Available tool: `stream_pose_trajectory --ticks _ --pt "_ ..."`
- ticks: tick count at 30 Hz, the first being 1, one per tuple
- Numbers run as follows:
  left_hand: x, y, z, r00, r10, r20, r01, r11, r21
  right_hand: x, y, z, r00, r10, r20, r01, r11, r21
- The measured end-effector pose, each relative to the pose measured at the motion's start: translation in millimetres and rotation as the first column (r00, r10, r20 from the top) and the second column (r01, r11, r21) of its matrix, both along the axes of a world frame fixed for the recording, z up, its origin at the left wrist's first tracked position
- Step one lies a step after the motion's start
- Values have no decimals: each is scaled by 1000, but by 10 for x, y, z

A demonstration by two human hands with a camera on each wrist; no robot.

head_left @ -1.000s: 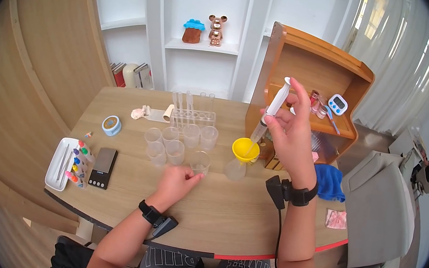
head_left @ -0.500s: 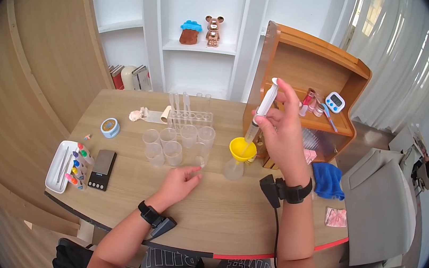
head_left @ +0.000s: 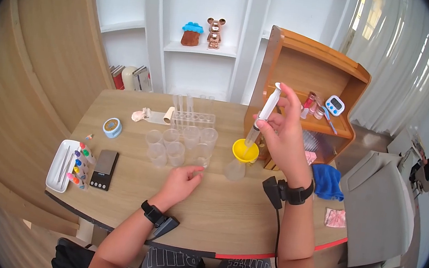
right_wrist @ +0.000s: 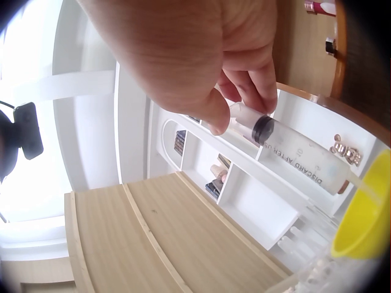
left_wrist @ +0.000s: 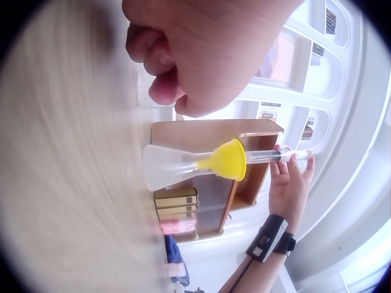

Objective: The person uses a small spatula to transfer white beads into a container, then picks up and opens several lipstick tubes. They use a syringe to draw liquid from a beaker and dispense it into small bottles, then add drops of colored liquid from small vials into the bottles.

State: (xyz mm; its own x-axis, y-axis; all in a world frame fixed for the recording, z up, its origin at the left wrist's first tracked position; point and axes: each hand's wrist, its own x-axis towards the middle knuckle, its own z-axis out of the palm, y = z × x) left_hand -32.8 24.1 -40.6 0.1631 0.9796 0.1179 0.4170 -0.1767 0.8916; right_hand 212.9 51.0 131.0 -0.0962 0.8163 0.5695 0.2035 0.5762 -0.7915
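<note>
My right hand (head_left: 287,143) grips a large clear syringe (right_wrist: 305,160), index finger on top of its white plunger (head_left: 270,102). The syringe's tip points down into a yellow funnel (head_left: 245,151), which sits in the mouth of a translucent conical flask (left_wrist: 164,168). A dark plunger seal (right_wrist: 263,129) shows inside the barrel. Low over the table, my left hand (head_left: 179,183) has loosely bent fingers and holds nothing; its fingertips are right at the base of a clear plastic cup (head_left: 202,154). Several more clear cups (head_left: 156,153) are grouped behind and left of it.
Behind the cups stands a test tube rack (head_left: 203,117). At left are a digital scale (head_left: 104,170), colour-capped bottles (head_left: 81,166), a white tray (head_left: 54,181) and a blue round tin (head_left: 112,127). A wooden shelf unit (head_left: 270,71) and blue cloth (head_left: 328,181) are at right.
The left hand has let go of the clear cup, which was tilted and now stands upright. The right hand has shifted slightly left and down with the syringe, whose tip stays in the funnel.
</note>
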Motion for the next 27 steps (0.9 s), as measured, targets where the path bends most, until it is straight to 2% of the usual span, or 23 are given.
stream_pose_trajectory --ticks 7,16,27 --pt "-4 15 -54 998 -41 52 39 999 32 -57 -61 -18 998 0 69 0 1000 -10" --pt "1 0 7 995 -72 67 68 996 64 -4 -159 -205 1000 -14 25 16 997 -80" --pt "2 11 7 994 -63 87 56 995 78 16 -148 -268 999 -9 48 11 999 -30"
